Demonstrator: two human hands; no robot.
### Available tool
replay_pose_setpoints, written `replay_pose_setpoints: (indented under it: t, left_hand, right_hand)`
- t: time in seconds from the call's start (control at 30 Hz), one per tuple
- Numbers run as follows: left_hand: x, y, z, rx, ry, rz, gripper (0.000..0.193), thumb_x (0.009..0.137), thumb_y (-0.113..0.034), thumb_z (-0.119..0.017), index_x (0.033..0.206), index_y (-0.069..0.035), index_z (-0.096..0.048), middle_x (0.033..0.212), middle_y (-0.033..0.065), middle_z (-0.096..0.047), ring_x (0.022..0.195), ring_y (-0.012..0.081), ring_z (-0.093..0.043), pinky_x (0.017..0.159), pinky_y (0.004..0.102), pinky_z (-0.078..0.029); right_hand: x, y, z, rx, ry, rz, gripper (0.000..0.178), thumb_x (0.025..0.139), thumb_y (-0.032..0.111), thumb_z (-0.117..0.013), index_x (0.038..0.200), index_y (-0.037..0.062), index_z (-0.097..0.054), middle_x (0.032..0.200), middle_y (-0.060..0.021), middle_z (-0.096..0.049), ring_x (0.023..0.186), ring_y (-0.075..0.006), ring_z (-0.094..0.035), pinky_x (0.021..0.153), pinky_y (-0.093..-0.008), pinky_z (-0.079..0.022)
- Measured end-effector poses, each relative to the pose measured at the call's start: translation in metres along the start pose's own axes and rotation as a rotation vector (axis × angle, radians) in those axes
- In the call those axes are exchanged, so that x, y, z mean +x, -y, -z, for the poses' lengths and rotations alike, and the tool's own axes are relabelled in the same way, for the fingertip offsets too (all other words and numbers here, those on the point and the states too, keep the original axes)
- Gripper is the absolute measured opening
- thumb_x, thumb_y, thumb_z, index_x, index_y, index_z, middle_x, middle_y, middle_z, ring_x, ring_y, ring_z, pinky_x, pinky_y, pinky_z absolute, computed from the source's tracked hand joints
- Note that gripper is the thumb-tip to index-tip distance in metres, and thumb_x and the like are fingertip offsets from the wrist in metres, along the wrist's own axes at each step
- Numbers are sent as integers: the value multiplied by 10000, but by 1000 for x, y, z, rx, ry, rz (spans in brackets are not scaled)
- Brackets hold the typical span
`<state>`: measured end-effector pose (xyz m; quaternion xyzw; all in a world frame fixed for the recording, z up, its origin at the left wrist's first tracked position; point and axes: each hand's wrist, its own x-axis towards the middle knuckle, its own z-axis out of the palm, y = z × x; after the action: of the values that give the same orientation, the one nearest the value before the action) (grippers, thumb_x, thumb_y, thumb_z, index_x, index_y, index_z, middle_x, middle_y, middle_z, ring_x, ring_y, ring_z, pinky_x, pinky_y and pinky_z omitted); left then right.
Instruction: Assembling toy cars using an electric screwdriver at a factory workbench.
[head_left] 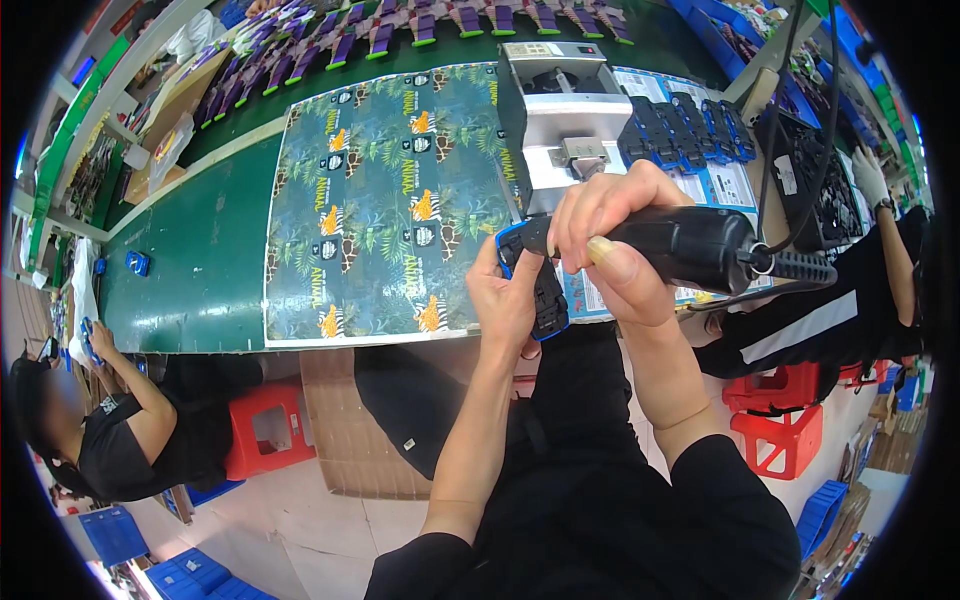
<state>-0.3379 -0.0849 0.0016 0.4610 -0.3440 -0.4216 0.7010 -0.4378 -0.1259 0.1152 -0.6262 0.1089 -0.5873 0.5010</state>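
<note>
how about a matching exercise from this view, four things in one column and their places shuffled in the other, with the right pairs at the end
Things
1. black handheld tool
2. blue-and-black part
3. purple pieces
4. silver machine

Places
A. held in the left hand
B. on the bench, at the right edge of the patterned sheet
C. gripped in the right hand
D. in a row beyond the patterned sheet

Pairs: 1-C, 2-A, 3-D, 4-B
</note>
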Motion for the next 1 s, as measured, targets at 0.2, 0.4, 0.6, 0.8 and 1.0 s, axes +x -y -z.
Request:
replay_pose_setpoints:
  t: [0.2, 0.4, 0.6, 0.8, 1.0]
  left_hand:
    - [1, 1, -2, -82, -31, 33, 219, 908, -161, -704, 1050, 2, -667, 873, 43, -669, 766, 79, -593, 694, 239, -487]
    - [24, -13, 30, -967, -76, 485, 164, 934, -122, -623, 1076, -47, -592, 1047, 132, -680, 940, 277, -671, 971, 577, -503]
    - [14, 2, 25, -647, -10, 368, 455, 856, 31, -614, 1263, -95, -456, 1157, 151, -628, 992, 286, -661, 851, 500, -576]
    - [15, 1, 19, -595, -26, 330, 475, 841, 75, -600, 1259, -108, -468, 1168, 148, -620, 951, 272, -668, 792, 466, -593]
    - [17, 8, 16, -519, -26, 286, 515, 816, 102, -614, 1268, -96, -467, 1142, 131, -615, 924, 263, -668, 761, 439, -592]
  right_hand:
    - [-3, 8, 5, -51, 47, 56, 259, 812, 147, -729, 892, 51, -503, 686, -77, -565, 569, -181, -547, 601, -357, -490]
    - [34, 33, 57, -2, -87, 241, 112, 919, 142, -544, 925, 35, -512, 664, -73, -517, 564, -183, -531, 631, -365, -492]
    - [51, 7, 62, -199, -203, 125, 118, 872, 63, -631, 805, 18, -545, 605, -75, -553, 500, -168, -552, 585, -347, -519]
    - [64, 0, 57, -293, -150, 78, 170, 853, 110, -707, 752, 17, -607, 527, -42, -556, 440, -118, -545, 479, -255, -451]
    - [77, -7, 52, -280, -128, 9, 298, 825, 204, -760, 603, 54, -628, 497, 23, -548, 407, -50, -499, 403, -219, -355]
